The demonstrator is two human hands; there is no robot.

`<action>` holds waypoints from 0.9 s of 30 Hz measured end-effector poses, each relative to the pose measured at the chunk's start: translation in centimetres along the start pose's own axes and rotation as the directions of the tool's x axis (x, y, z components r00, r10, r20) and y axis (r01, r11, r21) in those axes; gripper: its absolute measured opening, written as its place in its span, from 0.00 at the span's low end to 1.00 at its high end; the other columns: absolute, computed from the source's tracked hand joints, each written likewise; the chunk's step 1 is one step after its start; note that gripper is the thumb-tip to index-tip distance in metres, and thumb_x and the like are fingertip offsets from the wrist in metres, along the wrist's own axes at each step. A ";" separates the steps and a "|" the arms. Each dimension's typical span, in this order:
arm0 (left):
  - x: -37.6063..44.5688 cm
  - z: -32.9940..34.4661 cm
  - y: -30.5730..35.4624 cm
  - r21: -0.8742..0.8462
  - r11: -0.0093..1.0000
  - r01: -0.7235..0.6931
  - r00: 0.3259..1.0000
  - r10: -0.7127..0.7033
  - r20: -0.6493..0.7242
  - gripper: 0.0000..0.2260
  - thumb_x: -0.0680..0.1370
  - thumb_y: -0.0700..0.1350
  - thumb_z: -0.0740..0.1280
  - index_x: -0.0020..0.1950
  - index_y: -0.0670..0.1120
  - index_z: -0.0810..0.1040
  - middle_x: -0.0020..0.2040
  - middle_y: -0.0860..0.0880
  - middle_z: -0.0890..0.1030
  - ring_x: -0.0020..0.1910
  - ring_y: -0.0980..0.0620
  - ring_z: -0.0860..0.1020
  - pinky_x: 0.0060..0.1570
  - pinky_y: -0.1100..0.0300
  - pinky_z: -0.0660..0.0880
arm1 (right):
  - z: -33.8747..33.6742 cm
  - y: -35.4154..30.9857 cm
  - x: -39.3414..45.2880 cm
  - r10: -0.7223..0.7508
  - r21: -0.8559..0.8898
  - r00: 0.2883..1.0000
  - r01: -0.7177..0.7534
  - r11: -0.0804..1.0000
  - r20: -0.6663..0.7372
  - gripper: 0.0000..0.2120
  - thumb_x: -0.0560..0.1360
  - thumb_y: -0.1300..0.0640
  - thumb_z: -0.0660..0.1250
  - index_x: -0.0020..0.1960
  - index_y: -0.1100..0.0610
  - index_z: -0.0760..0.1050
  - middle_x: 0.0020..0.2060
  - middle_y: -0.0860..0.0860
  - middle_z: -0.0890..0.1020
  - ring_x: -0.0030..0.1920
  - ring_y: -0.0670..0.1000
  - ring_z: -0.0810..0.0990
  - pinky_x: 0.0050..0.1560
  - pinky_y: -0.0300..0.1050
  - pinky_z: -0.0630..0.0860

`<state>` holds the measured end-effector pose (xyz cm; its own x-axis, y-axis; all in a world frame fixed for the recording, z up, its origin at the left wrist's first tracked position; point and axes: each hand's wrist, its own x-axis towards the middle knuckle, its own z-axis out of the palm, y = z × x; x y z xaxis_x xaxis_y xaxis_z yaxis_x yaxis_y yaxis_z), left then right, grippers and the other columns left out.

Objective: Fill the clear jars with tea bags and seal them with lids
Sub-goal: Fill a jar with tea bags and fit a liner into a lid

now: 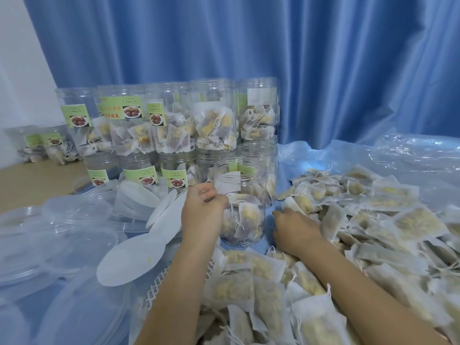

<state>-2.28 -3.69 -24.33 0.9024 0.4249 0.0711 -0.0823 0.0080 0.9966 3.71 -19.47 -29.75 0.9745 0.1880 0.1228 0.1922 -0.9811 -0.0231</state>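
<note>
Blue curtains (273, 58) hang across the back of the head view, and below them clear plastic sheeting (410, 155) covers the surface. Against the curtains stand stacked clear jars (174, 125), two tiers high, each with a green label and partly filled with tea bags; none of the stacked ones shows a lid. A few more jars (47, 148) sit apart at far left.

Just in front of the stack stands one open jar (242, 215), about two-thirds full of tea bags. The left hand (202, 210) is curled round its left side, gripping it near the rim. The right hand (293, 226) lies palm-down just right of the jar on the heap of loose tea bags (361, 232), fingers bent into the pile (whether they pinch a bag cannot be told).

The heap spreads over the whole right half of the surface and down to the lower edge. At left lie clear plastic lids (74, 212) in overlapping piles, with white round liner discs (132, 257) resting beside them, near the left forearm.
</note>
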 end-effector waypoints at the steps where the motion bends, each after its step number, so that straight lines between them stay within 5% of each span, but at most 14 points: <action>1: 0.0 0.0 0.0 -0.006 1.000 -0.002 1.000 0.002 -0.005 0.12 0.72 0.38 0.69 0.47 0.55 0.72 0.53 0.50 0.80 0.50 0.47 0.78 0.59 0.46 0.74 | 0.0 0.0 0.2 0.011 -0.012 1.000 -0.011 1.000 0.001 0.13 0.77 0.61 0.58 0.61 0.59 0.71 0.58 0.55 0.74 0.57 0.57 0.76 0.45 0.47 0.70; 4: -0.1 -0.2 0.2 -0.019 1.000 -0.007 1.000 0.007 -0.013 0.13 0.72 0.38 0.69 0.45 0.56 0.72 0.50 0.50 0.80 0.50 0.47 0.79 0.60 0.44 0.73 | -0.1 0.0 0.1 0.002 -0.059 0.999 -0.004 0.998 -0.034 0.13 0.76 0.62 0.61 0.58 0.55 0.76 0.56 0.53 0.77 0.56 0.55 0.76 0.48 0.46 0.71; 7: 0.0 -0.4 0.3 -0.032 0.999 -0.019 1.000 0.018 -0.022 0.12 0.72 0.36 0.68 0.46 0.54 0.73 0.52 0.47 0.80 0.49 0.46 0.79 0.60 0.44 0.74 | -0.6 0.1 -0.2 -0.116 -0.080 0.954 0.097 0.992 -0.275 0.12 0.76 0.57 0.60 0.53 0.51 0.80 0.51 0.50 0.81 0.55 0.53 0.75 0.52 0.43 0.66; 9: 0.1 -0.8 0.6 -0.039 0.998 -0.042 0.998 0.040 -0.044 0.11 0.73 0.36 0.67 0.46 0.52 0.74 0.53 0.46 0.81 0.46 0.48 0.80 0.55 0.49 0.77 | -1.6 0.2 -0.6 -0.038 0.199 0.891 0.142 0.970 -0.452 0.09 0.74 0.55 0.61 0.47 0.51 0.81 0.44 0.48 0.82 0.49 0.50 0.77 0.49 0.42 0.70; 12: 0.5 -1.7 1.2 -0.055 0.995 -0.082 0.992 0.076 -0.098 0.11 0.72 0.34 0.67 0.46 0.50 0.77 0.49 0.47 0.81 0.44 0.50 0.80 0.51 0.57 0.77 | -3.5 0.0 -1.1 0.123 0.725 0.890 0.270 0.634 -0.439 0.07 0.71 0.59 0.67 0.41 0.47 0.76 0.34 0.45 0.80 0.35 0.42 0.77 0.39 0.35 0.74; 14: 0.6 -2.3 1.6 -0.104 0.990 -0.091 0.990 0.079 -0.119 0.10 0.72 0.33 0.67 0.45 0.48 0.78 0.46 0.46 0.81 0.43 0.50 0.80 0.54 0.55 0.76 | -4.2 -0.1 -1.2 0.125 0.817 0.886 0.347 0.460 -0.447 0.11 0.72 0.61 0.68 0.41 0.45 0.73 0.32 0.48 0.80 0.31 0.40 0.75 0.35 0.27 0.70; 17: 0.7 -2.8 2.0 -0.128 0.987 -0.100 0.987 0.082 -0.137 0.09 0.73 0.32 0.66 0.43 0.46 0.77 0.42 0.45 0.79 0.42 0.48 0.78 0.57 0.52 0.76 | -4.2 0.4 -0.9 -0.008 0.616 0.920 0.270 0.740 -0.393 0.07 0.74 0.57 0.66 0.42 0.45 0.74 0.36 0.45 0.81 0.37 0.43 0.78 0.40 0.29 0.73; 18: 0.7 -2.9 2.0 -0.136 0.985 -0.102 0.986 0.083 -0.142 0.09 0.73 0.31 0.65 0.43 0.46 0.77 0.41 0.46 0.79 0.43 0.47 0.78 0.57 0.52 0.76 | -3.8 0.6 -0.8 -0.053 0.498 0.956 0.196 0.845 -0.287 0.02 0.74 0.53 0.65 0.44 0.47 0.76 0.40 0.45 0.82 0.41 0.46 0.79 0.44 0.35 0.75; 20: 0.7 -3.0 2.1 -0.145 0.984 -0.103 0.986 0.082 -0.144 0.09 0.73 0.31 0.65 0.42 0.45 0.77 0.40 0.47 0.79 0.43 0.47 0.78 0.58 0.51 0.76 | -2.4 0.8 -0.7 -0.074 0.223 0.996 0.083 0.971 -0.049 0.13 0.74 0.46 0.65 0.54 0.53 0.76 0.50 0.50 0.81 0.50 0.51 0.79 0.47 0.44 0.76; 23: 0.6 -2.8 2.1 -0.163 0.983 -0.089 0.992 0.072 -0.108 0.09 0.74 0.31 0.64 0.42 0.44 0.77 0.37 0.47 0.80 0.41 0.48 0.79 0.57 0.50 0.76 | -0.5 0.3 -0.6 -0.044 0.058 0.999 0.042 0.997 0.029 0.21 0.73 0.43 0.64 0.61 0.54 0.70 0.56 0.53 0.76 0.56 0.56 0.76 0.47 0.47 0.73; 27: 0.4 -2.4 1.8 -0.125 0.988 -0.087 0.994 0.078 -0.074 0.08 0.74 0.32 0.64 0.43 0.44 0.78 0.34 0.49 0.80 0.41 0.47 0.77 0.58 0.47 0.75 | 0.6 0.0 -0.1 -0.020 0.078 0.997 0.025 0.997 -0.069 0.14 0.77 0.48 0.60 0.57 0.54 0.74 0.54 0.52 0.77 0.54 0.56 0.78 0.47 0.47 0.76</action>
<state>-3.11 -1.35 -22.58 0.8594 0.4901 0.1457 -0.2131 0.0842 0.9734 3.70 -19.48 -30.32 0.9601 0.2036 0.1917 0.2251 -0.9694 -0.0978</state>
